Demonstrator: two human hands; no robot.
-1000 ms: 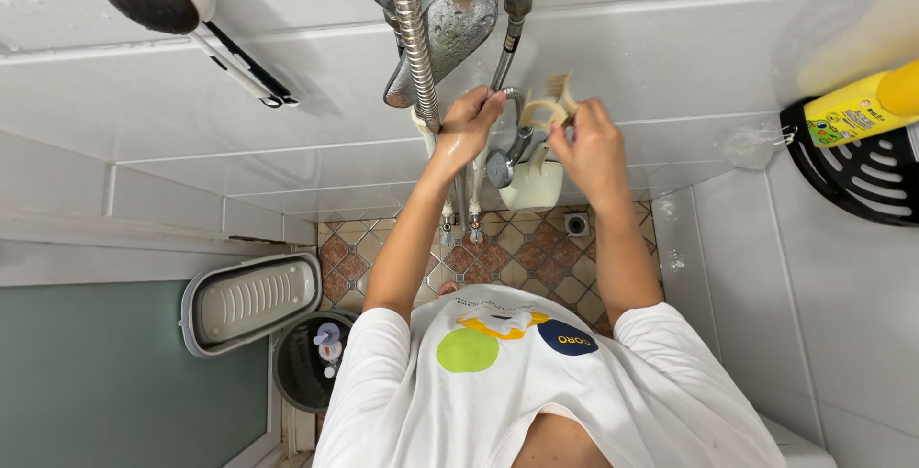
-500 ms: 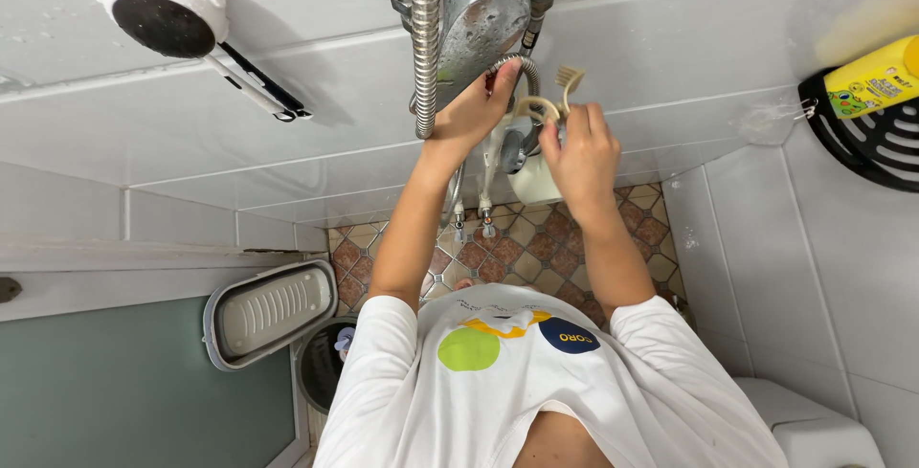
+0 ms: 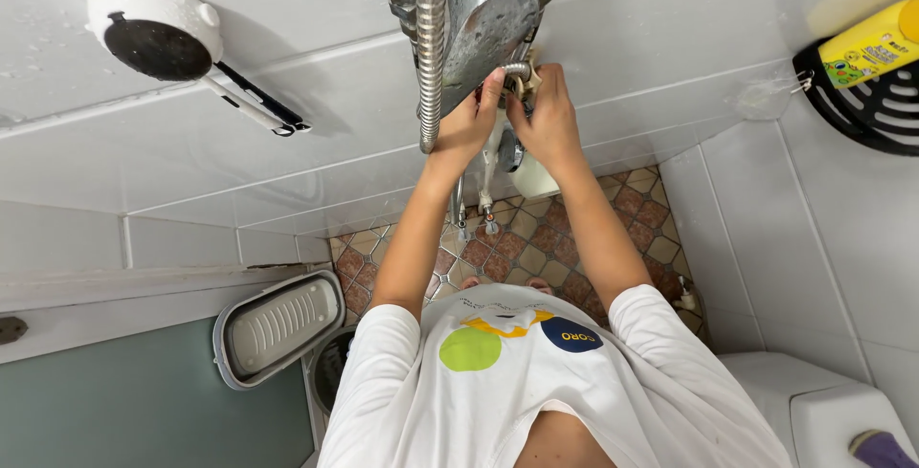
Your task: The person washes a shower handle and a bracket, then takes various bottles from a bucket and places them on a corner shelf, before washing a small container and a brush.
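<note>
Far left, high on the white tiled wall (image 3: pixel 287 37): round white shower head (image 3: pixel 153 28) with a dark face, on a thin holder. Lower left: grey bin lid (image 3: pixel 280 326) tipped open. In the middle: ribbed metal hose (image 3: pixel 431 47) hanging beside the big shiny tap body (image 3: pixel 488 9). Just under the tap: left hand (image 3: pixel 469 128), fingers curled around the small bent metal pipe (image 3: pixel 515 70). Right beside it, touching: right hand (image 3: pixel 548 123), fingers closed on a pale brush (image 3: pixel 528 80), mostly hidden, pressed against that same pipe. Below: patterned floor tiles (image 3: pixel 546 248). Far right: yellow bottle (image 3: pixel 866 47) lying in a black corner rack (image 3: pixel 876 114).
</note>
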